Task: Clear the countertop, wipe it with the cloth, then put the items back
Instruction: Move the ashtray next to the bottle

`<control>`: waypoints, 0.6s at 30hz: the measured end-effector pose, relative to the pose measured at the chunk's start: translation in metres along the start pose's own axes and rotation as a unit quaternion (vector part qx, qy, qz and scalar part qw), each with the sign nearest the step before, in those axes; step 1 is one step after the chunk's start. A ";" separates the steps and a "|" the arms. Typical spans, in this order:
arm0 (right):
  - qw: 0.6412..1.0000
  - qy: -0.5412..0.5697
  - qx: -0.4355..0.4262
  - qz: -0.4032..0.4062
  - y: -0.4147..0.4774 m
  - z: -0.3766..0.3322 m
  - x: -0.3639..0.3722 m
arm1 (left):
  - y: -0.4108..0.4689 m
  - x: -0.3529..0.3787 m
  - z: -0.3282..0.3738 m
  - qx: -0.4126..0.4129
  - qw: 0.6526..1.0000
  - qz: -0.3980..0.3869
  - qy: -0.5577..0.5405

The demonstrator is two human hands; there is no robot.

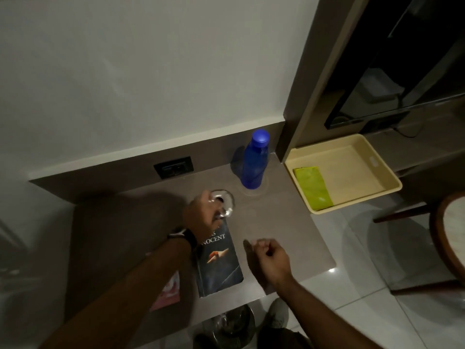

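Note:
On the brown countertop [281,222] my left hand [201,217] grips a clear drinking glass [225,201] by its rim, just behind a dark blue book [221,263] that lies flat. A pink book or card [168,290] shows partly under my left forearm. A blue bottle [254,162] stands upright at the back right of the counter. My right hand [266,258] hovers over the counter's front, fingers loosely curled, holding nothing. A folded yellow-green cloth [313,187] lies in a cream tray [377,172] to the right.
A black wall socket [173,168] sits on the backsplash. A dark cabinet with a TV screen [402,71] rises at the right. A round wooden table edge [448,235] is at far right. A glass object [231,323] and my shoe [276,316] are below the counter's front.

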State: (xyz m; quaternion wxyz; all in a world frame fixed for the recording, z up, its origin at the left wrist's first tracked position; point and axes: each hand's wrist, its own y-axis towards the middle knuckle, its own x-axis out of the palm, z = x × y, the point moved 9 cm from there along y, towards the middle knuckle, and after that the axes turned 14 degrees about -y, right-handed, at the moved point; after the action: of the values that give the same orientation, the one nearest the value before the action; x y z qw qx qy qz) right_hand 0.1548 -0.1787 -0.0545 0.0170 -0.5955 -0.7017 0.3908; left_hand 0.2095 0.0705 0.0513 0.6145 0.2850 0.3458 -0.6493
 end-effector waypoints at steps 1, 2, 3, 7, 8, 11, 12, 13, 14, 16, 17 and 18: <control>1.000 0.028 -0.003 0.004 0.010 -0.013 -0.008 | 0.004 0.011 0.022 0.026 1.000 -0.011 0.008; 0.999 0.048 -0.007 0.002 0.019 -0.027 -0.016 | 0.009 0.023 0.040 0.043 0.999 -0.020 0.028; 0.998 0.067 -0.011 0.000 0.030 -0.040 -0.023 | 0.015 0.033 0.057 0.052 0.997 -0.027 0.048; 0.997 0.064 -0.022 0.028 0.064 -0.071 -0.056 | 0.039 0.067 0.102 0.069 0.993 -0.051 0.078; 0.998 0.046 -0.027 0.040 0.071 -0.072 -0.064 | 0.044 0.072 0.107 0.077 0.993 -0.058 0.071; 0.997 0.042 -0.018 0.058 0.087 -0.062 -0.081 | 0.058 0.075 0.117 0.122 0.991 -0.054 -0.001; 0.997 0.050 -0.011 0.066 0.092 -0.057 -0.087 | 0.065 0.069 0.115 0.113 0.992 -0.030 -0.041; 0.996 0.055 -0.006 0.077 0.097 -0.053 -0.094 | 0.073 0.060 0.109 0.087 0.993 0.013 -0.077; 0.995 0.054 -0.001 0.088 0.102 -0.051 -0.102 | 0.081 0.048 0.101 0.053 0.990 0.067 -0.111; 0.994 0.055 0.002 0.097 0.114 -0.050 -0.114 | 0.097 0.029 0.084 -0.011 0.971 0.160 -0.177; 0.994 0.061 -0.001 0.096 0.121 -0.051 -0.118 | 0.106 0.021 0.077 -0.039 0.962 0.184 -0.199; 0.993 0.068 -0.003 0.094 0.128 -0.055 -0.121 | 0.116 0.016 0.071 -0.061 0.954 0.197 -0.218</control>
State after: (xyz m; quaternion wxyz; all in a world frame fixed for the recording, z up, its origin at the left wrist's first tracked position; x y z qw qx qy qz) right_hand 0.3221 -0.2542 -0.0365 0.0259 -0.6841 -0.6412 0.3467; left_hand 0.3278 0.0033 0.0699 0.8068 0.1609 0.1796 -0.5394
